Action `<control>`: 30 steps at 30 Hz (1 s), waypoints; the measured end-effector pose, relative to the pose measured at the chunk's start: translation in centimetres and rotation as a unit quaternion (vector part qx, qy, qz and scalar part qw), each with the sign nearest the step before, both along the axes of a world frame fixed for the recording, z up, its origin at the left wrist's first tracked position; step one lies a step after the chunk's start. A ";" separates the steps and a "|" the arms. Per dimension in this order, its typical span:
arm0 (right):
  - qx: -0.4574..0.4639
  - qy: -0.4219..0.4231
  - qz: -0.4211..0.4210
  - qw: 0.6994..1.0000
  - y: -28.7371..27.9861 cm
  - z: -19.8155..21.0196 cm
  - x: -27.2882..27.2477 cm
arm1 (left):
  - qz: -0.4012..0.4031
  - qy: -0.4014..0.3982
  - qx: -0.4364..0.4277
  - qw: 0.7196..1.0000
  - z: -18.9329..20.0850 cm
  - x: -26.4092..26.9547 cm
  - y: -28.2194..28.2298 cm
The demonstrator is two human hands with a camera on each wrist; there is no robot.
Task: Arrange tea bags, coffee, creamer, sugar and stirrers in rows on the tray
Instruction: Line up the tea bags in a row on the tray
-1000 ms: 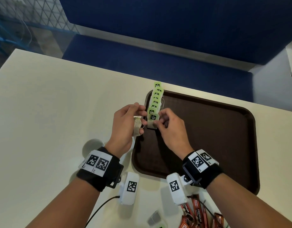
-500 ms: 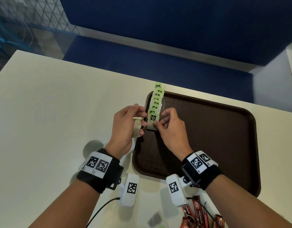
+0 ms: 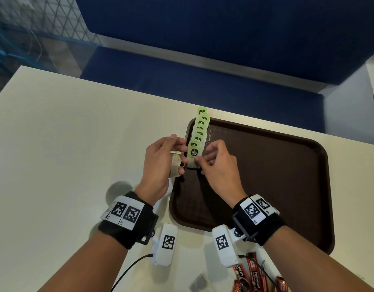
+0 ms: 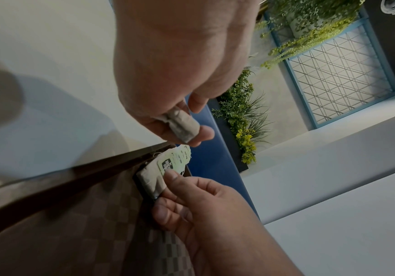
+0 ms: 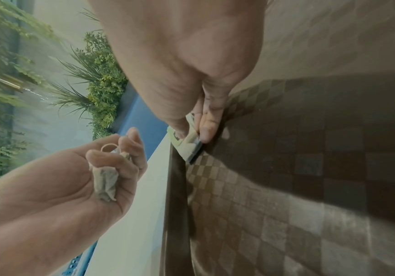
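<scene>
A row of tea bags (image 3: 199,131) with green tags runs along the left edge of the brown tray (image 3: 266,175). My right hand (image 3: 211,163) pinches the nearest tea bag (image 3: 193,153) (image 4: 154,179) (image 5: 187,143) of that row between thumb and fingers, low on the tray. My left hand (image 3: 160,159) hovers over the table just left of the tray and grips another tea bag (image 3: 175,166) (image 4: 181,124) (image 5: 104,179) in its curled fingers, string looping out.
Red coffee sachets (image 3: 253,275) lie at the table's near edge, below my right wrist. A greyish packet (image 3: 199,282) lies beside them. A blue bench (image 3: 181,81) runs behind the cream table (image 3: 66,144). Most of the tray floor is bare.
My right hand has set the nearest tea bag slightly lower onto the row's end and keeps pinching it. The left hand has barely moved.
</scene>
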State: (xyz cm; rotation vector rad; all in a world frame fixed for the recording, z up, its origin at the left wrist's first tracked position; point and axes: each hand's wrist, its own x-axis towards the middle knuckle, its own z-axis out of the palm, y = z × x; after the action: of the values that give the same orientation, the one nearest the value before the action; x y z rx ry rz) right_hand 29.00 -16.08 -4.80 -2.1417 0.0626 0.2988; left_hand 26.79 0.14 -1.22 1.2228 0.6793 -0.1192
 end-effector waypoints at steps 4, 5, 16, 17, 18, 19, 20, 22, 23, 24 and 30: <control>0.002 0.014 -0.008 1.000 -0.2 0.3 0.0 | 0.007 -0.002 -0.009 1.000 0.0 0.0 0.0; 0.004 0.012 -0.013 1.000 -0.2 0.3 -0.1 | 0.009 -0.003 -0.012 1.000 0.0 0.0 0.0; 0.145 0.102 0.021 0.984 0.1 4.0 -1.7 | -0.017 -0.055 0.046 0.997 0.0 -0.1 -1.5; 0.157 0.119 0.020 0.980 0.2 4.1 -1.9 | -0.020 -0.064 0.048 0.997 0.1 -0.2 -1.8; 0.170 0.135 0.017 0.976 0.3 4.1 -2.2 | -0.023 -0.072 0.046 0.996 0.3 -0.3 -2.1; 0.184 0.151 0.014 0.971 0.3 4.1 -2.5 | -0.026 -0.077 0.041 0.996 0.4 -0.5 -2.4; 0.198 0.163 0.009 0.966 0.3 4.1 -2.7 | -0.028 -0.081 0.034 0.996 0.5 -0.6 -2.6; 0.230 0.177 -0.012 0.957 0.2 4.1 -3.1 | -0.035 -0.092 0.024 0.995 0.6 -0.9 -3.0; 0.250 0.180 -0.026 0.951 0.1 4.1 -3.2 | -0.038 -0.099 0.021 0.994 0.7 -1.0 -3.1; 0.269 0.183 -0.038 0.945 0.0 4.2 -3.3 | -0.042 -0.102 0.021 0.994 0.7 -1.1 -3.2; 0.317 0.169 -0.056 0.931 -0.7 4.0 -3.6 | -0.066 -0.115 0.028 0.991 1.1 -1.6 -3.3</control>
State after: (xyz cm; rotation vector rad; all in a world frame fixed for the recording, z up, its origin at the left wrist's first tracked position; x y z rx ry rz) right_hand 25.36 -16.77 -0.77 -1.4226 0.2503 0.5384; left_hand 25.16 -3.19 -0.09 1.3122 0.4036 -0.0691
